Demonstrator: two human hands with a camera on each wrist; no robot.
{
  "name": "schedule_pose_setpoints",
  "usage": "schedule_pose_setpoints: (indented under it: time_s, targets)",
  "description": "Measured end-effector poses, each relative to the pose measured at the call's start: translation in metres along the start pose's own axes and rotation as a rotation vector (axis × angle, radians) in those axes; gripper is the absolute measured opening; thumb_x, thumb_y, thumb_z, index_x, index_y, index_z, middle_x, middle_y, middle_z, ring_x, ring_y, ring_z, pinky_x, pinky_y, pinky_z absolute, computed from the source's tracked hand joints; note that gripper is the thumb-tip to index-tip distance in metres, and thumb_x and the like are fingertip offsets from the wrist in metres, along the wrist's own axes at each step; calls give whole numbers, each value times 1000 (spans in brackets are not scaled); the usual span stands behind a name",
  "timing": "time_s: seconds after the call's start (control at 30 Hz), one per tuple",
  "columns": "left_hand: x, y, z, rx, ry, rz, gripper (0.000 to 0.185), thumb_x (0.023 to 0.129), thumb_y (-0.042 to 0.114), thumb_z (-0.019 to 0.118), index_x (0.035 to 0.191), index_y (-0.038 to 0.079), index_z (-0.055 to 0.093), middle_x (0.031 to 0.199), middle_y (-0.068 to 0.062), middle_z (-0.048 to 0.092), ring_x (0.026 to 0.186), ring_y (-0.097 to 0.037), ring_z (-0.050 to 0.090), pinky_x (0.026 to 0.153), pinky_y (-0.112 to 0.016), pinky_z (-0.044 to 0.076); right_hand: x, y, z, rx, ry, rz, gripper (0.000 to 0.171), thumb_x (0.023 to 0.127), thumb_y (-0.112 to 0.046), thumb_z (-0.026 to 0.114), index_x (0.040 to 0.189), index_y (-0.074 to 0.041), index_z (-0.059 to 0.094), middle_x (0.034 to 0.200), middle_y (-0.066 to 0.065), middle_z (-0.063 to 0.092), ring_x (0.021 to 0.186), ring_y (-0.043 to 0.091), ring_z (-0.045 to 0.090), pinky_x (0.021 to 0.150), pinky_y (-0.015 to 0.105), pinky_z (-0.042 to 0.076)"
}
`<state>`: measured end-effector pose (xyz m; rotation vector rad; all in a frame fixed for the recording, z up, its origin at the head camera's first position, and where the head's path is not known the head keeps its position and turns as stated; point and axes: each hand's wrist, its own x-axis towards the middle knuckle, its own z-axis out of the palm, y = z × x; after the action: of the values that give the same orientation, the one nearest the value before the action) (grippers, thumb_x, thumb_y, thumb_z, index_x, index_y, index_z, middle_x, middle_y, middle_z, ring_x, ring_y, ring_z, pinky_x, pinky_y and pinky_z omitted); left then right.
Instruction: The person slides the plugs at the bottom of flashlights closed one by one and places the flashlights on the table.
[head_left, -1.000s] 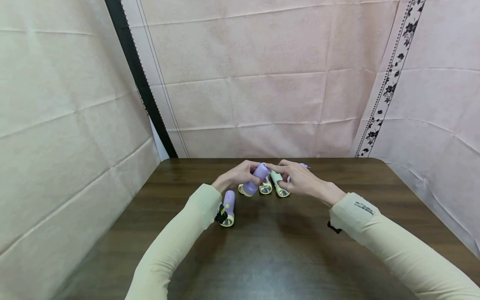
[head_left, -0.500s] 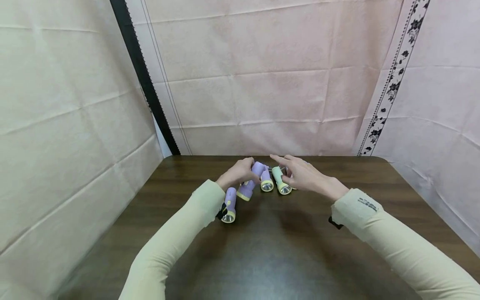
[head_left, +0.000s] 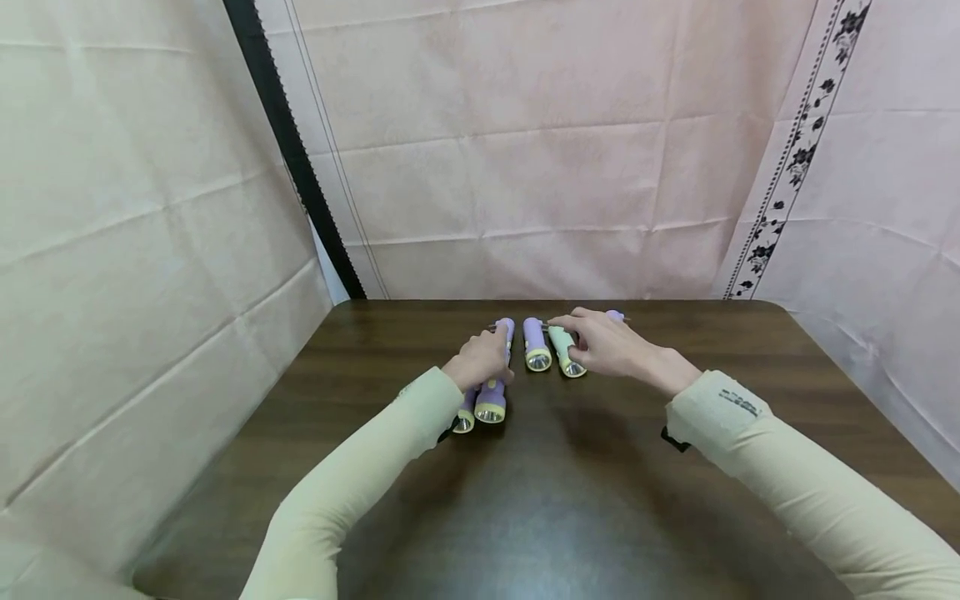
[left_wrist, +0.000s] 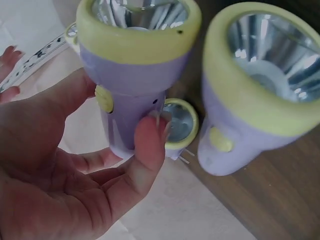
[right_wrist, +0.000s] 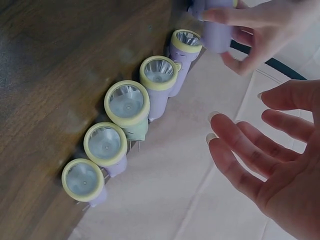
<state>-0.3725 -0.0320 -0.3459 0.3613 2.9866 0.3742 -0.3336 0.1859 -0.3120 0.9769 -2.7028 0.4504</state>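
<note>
I'm watching the left hand [head_left: 480,360] just left of centre in the head view, fingers curled round a purple torch [head_left: 492,398] with a yellow rim, lens facing the camera. In the left wrist view that same torch fills the upper middle of the frame, thumb pressed against its purple barrel beside the small yellow switch. Right next to it, lower left of it in the head view, a second purple torch [head_left: 465,417] lies on the dark wooden worktop [head_left: 570,500], partly hidden by the cream sleeve [head_left: 375,467]; the two sit side by side, and I can't tell whether they touch.

Over to the right hand [head_left: 611,346], a little right of centre in the head view: fingers spread and relaxed, gripping nothing that I can see. It rests over the pale green torch [head_left: 564,350], though real contact I can't confirm; the right wrist view shows the palm and fingers open in the lower right of the frame, apart from the row. Another purple torch [head_left: 536,343] lies just left of the green one, lens toward me. The right wrist view shows the row running from lower left to upper middle, yellow rims lined up on the worktop edge-on

Behind it all, pink cloth [head_left: 525,167] hangs across the top of the head view
</note>
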Motion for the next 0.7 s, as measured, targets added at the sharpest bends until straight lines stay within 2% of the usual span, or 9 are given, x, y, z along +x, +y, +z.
schedule_pose_setpoints:
  time_s: [0.1, 0.2, 0.33, 0.43, 0.7]
  targets:
    - [3, 1, 4, 44, -15, 0, 56, 78, 23, 77, 124, 9, 48, 113, -16, 60, 91, -28, 62, 70, -36, 52, 1, 0, -1, -5, -2, -3, 46, 85, -5, 58, 130, -6, 59, 105, 9, 63, 71, 14, 56, 64, 27, 44]
    - [3, 2, 7, 69, -20, -8, 52, 76, 23, 78, 120, 9, 52, 112, -15, 61, 88, -26, 63, 66, -35, 52, 0, 1, -1, -16, -3, 0, 45, 84, -5, 58, 129, -6, 60, 101, 8, 62, 68, 11, 52, 62, 26, 43]
    - [4, 4, 9, 127, -25, -15, 54, 77, 24, 78, 119, 8, 50, 110, -13, 61, 85, -25, 63, 64, -33, 52, 0, 2, -2, -27, -11, 13, 44, 84, -6, 58, 128, -6, 61, 102, 9, 62, 68, 9, 52, 62, 25, 43]
    - [6, 4, 12, 161, -34, -20, 56, 78, 25, 78, 120, 6, 46, 110, -13, 59, 88, -25, 61, 67, -32, 52, -2, 4, -2, -31, -14, 31, 43, 84, -6, 59, 127, -6, 62, 105, 10, 62, 70, 10, 55, 61, 25, 44]
    - [6, 5, 21, 146, -27, -53, 60, 75, 23, 81, 121, 8, 45, 113, -10, 59, 91, -26, 61, 67, -38, 52, -5, 7, 0, -34, -15, 42, 42, 83, -4, 58, 124, -7, 63, 112, 12, 63, 71, 12, 57, 60, 27, 45]
